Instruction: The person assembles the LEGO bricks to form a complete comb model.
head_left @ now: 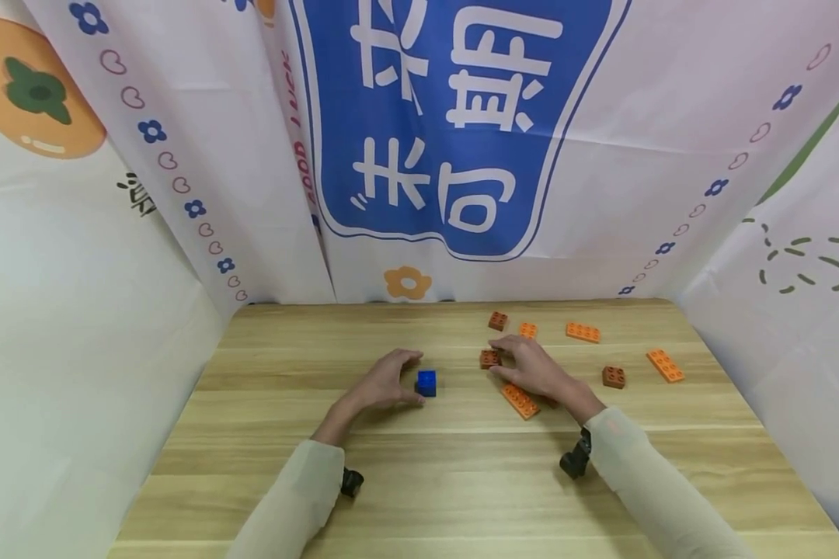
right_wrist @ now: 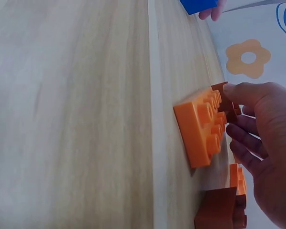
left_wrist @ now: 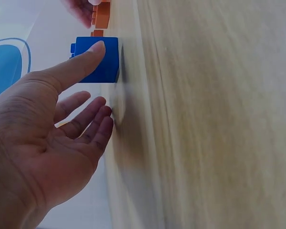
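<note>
A blue brick (head_left: 426, 383) sits on the table between the spread thumb and fingers of my left hand (head_left: 384, 382). In the left wrist view the thumb passes in front of the blue brick (left_wrist: 97, 62), while the other fingers stay apart from it. My right hand (head_left: 534, 369) is around a small brown brick (head_left: 489, 359), its thumb at the near side and a finger by the far side. In the right wrist view the thumb tip overlaps the brown brick (right_wrist: 225, 106); the brick's far side is hidden. Below that hand lies an orange brick (head_left: 520, 401).
Behind the right hand are another brown brick (head_left: 498, 321) and a partly covered orange brick (head_left: 527, 330). Farther right lie a flat orange brick (head_left: 583, 332), a brown brick (head_left: 614, 376) and a long orange brick (head_left: 665, 365). Printed cloth (head_left: 273, 264) hangs around the wooden table (head_left: 447, 481).
</note>
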